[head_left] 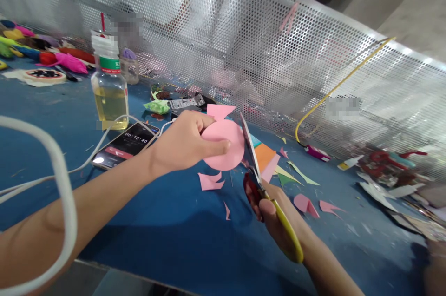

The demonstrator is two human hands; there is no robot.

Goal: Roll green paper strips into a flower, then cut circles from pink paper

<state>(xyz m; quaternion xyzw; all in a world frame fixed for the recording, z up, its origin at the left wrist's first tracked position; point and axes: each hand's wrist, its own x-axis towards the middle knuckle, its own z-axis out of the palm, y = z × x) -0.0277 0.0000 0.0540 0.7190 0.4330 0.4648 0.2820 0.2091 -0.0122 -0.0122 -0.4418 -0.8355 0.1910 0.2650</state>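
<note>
A round piece of pink paper (pixel 225 159) is pinched in my left hand (pixel 188 142), with the thumb lying across its front. My right hand (pixel 275 212) grips a pair of scissors (pixel 251 152) with a yellow and red handle. The blades point up and stand at the right edge of the round paper. Behind the circle juts a pink paper offcut (pixel 220 110); whether it is still joined to the circle I cannot tell. Below lie another pink scrap (pixel 211 181) and a small sliver (pixel 227 211) on the blue table.
Coloured paper sheets (pixel 266 159) lie behind the scissors, with scraps (pixel 306 205) to their right. A phone (pixel 127 145) with a white cable and a bottle of yellow liquid (pixel 110 87) stand left. A perforated metal panel (pixel 223 31) borders the table's back.
</note>
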